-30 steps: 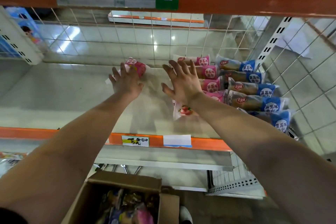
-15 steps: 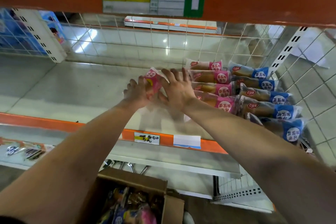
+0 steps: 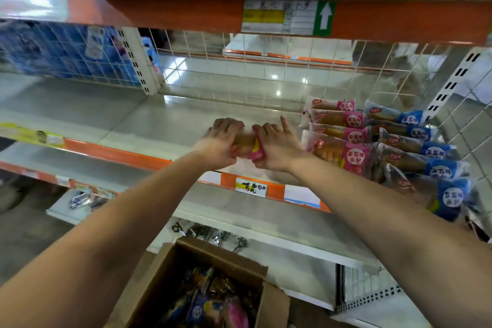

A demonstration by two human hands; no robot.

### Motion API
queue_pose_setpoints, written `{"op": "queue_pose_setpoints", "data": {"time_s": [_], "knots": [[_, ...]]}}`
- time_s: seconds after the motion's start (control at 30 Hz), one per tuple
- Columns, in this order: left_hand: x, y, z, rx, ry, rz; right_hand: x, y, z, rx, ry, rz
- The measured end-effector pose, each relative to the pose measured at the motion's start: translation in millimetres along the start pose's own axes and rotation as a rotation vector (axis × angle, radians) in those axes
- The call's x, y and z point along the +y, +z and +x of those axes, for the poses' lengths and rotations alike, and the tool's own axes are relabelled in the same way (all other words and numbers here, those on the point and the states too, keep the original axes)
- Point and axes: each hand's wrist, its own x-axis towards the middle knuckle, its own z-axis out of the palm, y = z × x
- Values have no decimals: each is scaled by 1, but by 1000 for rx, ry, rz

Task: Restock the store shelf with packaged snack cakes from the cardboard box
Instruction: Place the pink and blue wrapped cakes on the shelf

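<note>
A pink-wrapped snack cake [image 3: 249, 144] is held between both hands just above the white shelf [image 3: 159, 125], near its front edge. My left hand [image 3: 222, 142] grips its left end with curled fingers. My right hand [image 3: 274, 145] grips the pink right end, one finger sticking up. Right of them lies a row of pink-label snack cakes [image 3: 343, 136], and beyond that a row of blue-label snack cakes [image 3: 415, 146]. The open cardboard box [image 3: 202, 253] with several mixed packets stands on the floor below.
An orange shelf beam [image 3: 159, 16] with a green arrow sign [image 3: 324, 18] runs overhead. A wire grid [image 3: 266, 72] backs the shelf and a wire divider [image 3: 80, 56] with blue goods behind it closes the left. Metal tools [image 3: 213, 234] hang under the lower shelf.
Both hands came together on the pink cake and curled round its ends, drawing it toward the shelf front. The camera view shifted left and down.
</note>
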Motion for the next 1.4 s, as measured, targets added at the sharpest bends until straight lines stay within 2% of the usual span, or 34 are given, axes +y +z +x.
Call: {"op": "queue_pose_setpoints", "data": {"time_s": [0.07,0.13,0.2,0.27,0.37,0.43,0.5,0.6,0.67,0.73,0.8,0.9,1.03,1.13,1.3,1.4], "knots": [[5,-1,-5,146,-87,-145,-4,-2,-6,46,73,60],[12,-2,-7,231,-313,-335,-7,-6,-13,86,199,171],[18,-4,-6,242,-540,-587,-8,-11,-19,108,296,218],[25,-5,-7,216,-666,-867,-9,-16,-24,136,356,234],[49,-12,-10,70,-650,-1224,-9,-24,-33,203,425,289],[65,-14,-9,-11,-568,-1291,-14,-28,-38,214,393,295],[73,-15,-4,34,-571,-1324,-18,-32,-44,184,318,295],[66,-22,-1,97,-573,-1209,-11,-36,-55,118,183,232],[56,-28,-1,60,-551,-1097,1,-39,-66,167,42,107],[47,-35,0,-31,-497,-960,14,-36,-73,279,-72,-52],[47,-44,1,-175,-432,-719,24,-33,-72,365,-155,-237],[58,-53,3,-329,-318,-426,21,-36,-69,329,-224,-343],[78,-44,9,-376,-210,-386,2,-32,-70,192,-163,-390],[85,-35,14,-365,-184,-357,2,-26,-74,156,-30,-369],[95,-29,21,-170,-112,-342,23,-27,-90,52,257,-289],[95,-18,26,-102,-196,-333,44,-29,-101,14,412,-269]]}}
